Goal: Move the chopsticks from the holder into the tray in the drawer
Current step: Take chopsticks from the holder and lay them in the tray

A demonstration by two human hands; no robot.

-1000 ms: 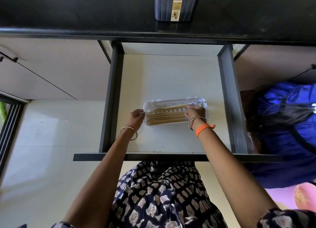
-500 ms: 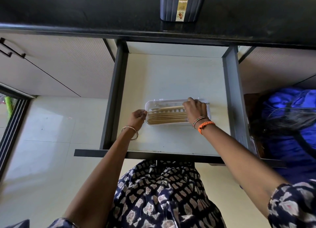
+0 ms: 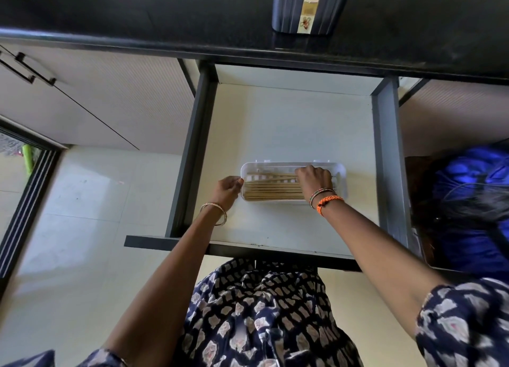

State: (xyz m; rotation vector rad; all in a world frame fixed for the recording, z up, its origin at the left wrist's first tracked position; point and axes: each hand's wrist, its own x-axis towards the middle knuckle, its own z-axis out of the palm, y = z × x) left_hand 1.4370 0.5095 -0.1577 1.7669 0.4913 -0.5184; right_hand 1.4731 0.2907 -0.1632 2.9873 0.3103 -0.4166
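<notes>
Chopsticks: long axis left–right in tray.
Right hand: nearer; fingers curled over their right ends.
Left hand: pinches tray's left rim.

Bare drawer floor lies open behind the tray; the countertop overhangs the drawer's back.

i have one view only, from the head camera, wide-angle, looking steeply down over the dark counter edge into the open drawer, near enough that both forearms fill the lower frame.
</notes>
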